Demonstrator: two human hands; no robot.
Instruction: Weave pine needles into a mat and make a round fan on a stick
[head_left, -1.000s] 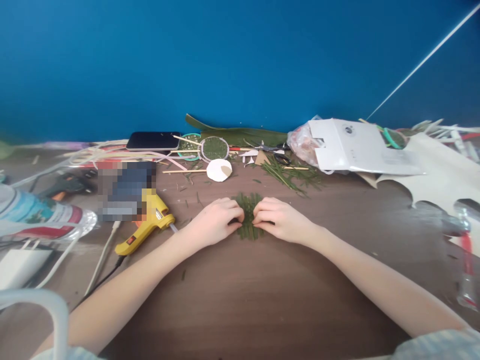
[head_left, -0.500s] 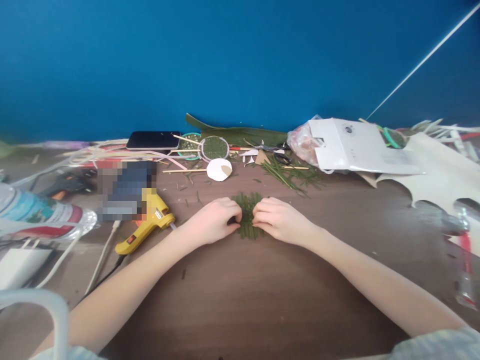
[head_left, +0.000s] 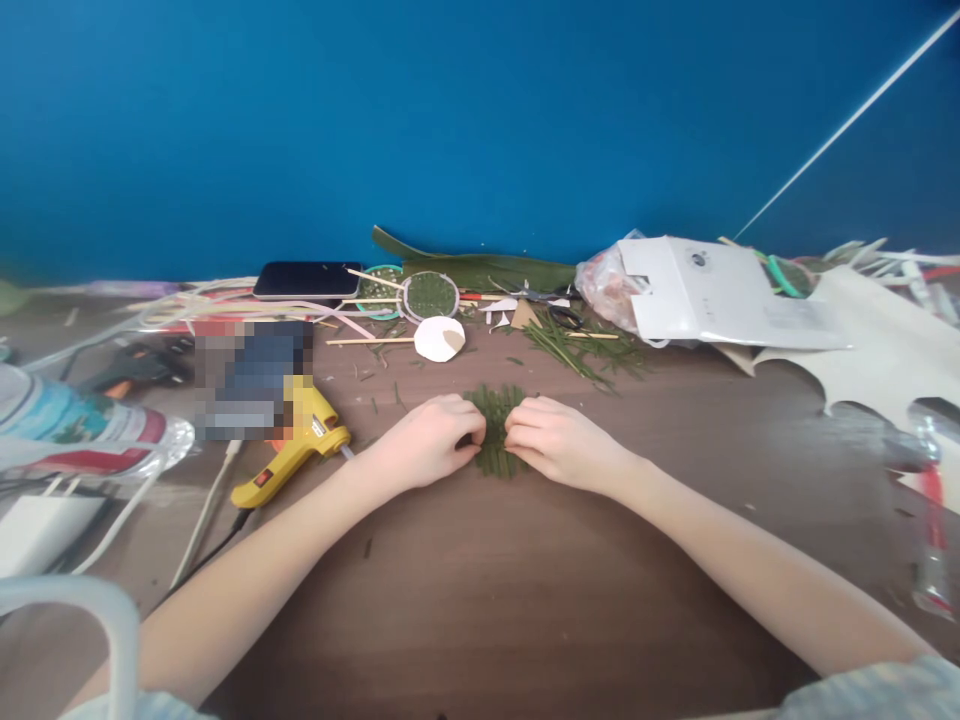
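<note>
Tabletop: green mat (head_left: 495, 430) pinched between both hands' grip.

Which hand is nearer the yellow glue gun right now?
Left. The left hand lies just right of the yellow plastic glue gun; the right hand is farther right, beyond the green leaf-strip bundle.

Bare table (head_left: 465, 600) nearside — clutter behind

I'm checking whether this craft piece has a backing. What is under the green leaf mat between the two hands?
The green leaf mat lies flat on the brown table. The left hand and right hand press on its sides. Any backing beneath is covered by the strips and fingers.
</note>
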